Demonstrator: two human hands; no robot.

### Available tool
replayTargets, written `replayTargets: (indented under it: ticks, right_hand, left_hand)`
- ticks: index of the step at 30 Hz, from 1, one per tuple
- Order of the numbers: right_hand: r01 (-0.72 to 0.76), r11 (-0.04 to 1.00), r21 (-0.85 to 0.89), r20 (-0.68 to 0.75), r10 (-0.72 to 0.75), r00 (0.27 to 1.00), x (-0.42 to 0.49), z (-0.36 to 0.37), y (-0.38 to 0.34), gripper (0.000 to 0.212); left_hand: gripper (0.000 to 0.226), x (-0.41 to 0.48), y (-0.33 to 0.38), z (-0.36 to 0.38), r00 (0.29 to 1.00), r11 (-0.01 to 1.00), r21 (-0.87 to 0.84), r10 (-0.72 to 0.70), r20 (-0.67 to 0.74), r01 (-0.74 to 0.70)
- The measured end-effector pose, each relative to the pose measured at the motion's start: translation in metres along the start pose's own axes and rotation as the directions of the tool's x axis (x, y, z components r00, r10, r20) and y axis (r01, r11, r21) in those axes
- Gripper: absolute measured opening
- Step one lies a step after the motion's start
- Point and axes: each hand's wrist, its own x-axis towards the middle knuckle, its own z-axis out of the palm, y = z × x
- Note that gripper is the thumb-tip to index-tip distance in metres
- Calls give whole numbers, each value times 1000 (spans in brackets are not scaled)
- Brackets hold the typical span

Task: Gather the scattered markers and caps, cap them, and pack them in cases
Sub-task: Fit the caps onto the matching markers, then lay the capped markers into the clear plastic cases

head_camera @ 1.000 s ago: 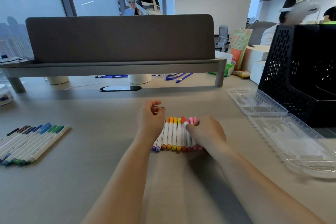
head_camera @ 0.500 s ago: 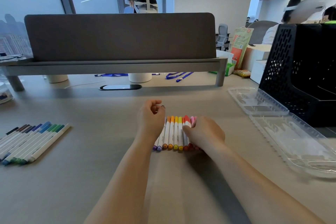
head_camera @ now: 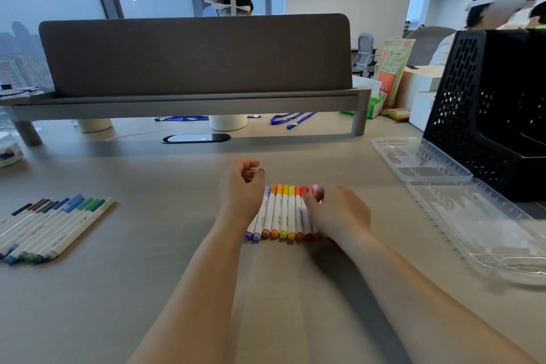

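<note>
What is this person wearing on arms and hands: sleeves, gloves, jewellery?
Nothing visible. The left forearm and right forearm are bare to the frame edge, no sleeves. The left hand and right hand have no gloves, and no watch or ring shows; one left fingernail looks dark.

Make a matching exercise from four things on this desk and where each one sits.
Things:
1. warm markers
2. cool markers
3. clear case
4. crate

Places:
A. far right, upright
B. far left
C. between left hand and right hand
D. right, lying open beside the crate

Pairs: 1-C, 2-B, 3-D, 4-A
</note>
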Motion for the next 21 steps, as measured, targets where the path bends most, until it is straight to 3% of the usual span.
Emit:
replayTargets:
  ticks: [6, 10, 13, 16, 21]
  right_hand:
    - [-40, 982, 187, -23, 45, 999, -1, -8, 23, 34]
    - [-25, 975, 223, -92, 46, 995, -8, -28, 46, 20]
    - [-38, 999, -2, -255, 36, 966, -8, -45, 69, 20]
    - [-203, 938, -279, -291, 119, 949, -8, -62, 90, 39]
    - [-366, 886, -285, -169, 330, 929, -10, -68, 104, 35]
  left_hand:
    - [26, -2, 1, 0, 1000, 1000, 5, 0, -4, 0]
    - [22, -12, 12, 11, 996, 998, -24, 65, 58, -64]
    - [17, -26, 18, 26, 985, 992, -82, 103, 136, -93]
    - [19, -39, 16, 36, 977, 990, -89, 124, 176, -110]
    - [18, -42, 25, 34, 976, 989, -135, 92, 198, -66]
